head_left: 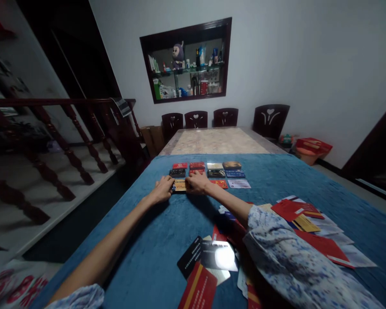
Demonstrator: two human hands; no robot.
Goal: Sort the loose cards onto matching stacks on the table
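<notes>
Small stacks of plastic cards lie in three rows on the blue cloth point(141, 223). At the near left of these rows is a stack of yellow cards point(180, 185). My left hand point(164, 189) grips its left edge with bent fingers, and my right hand point(197, 183) grips its right edge. Just beyond are black cards point(177, 173) and red cards point(179, 165). To the right of my right hand lie an orange-red card point(220, 184) and a white card point(239, 184). Dark cards point(216, 173) and blue cards point(235, 174) sit behind those.
Loose black, white and red cards point(197, 289) overlap near the front edge. Red envelopes and papers point(328, 249) spread at the right, partly under my right sleeve point(286, 249). Past the cloth the bare tabletop point(212, 140) continues toward several dark chairs point(225, 117). A railing point(80, 141) runs at left.
</notes>
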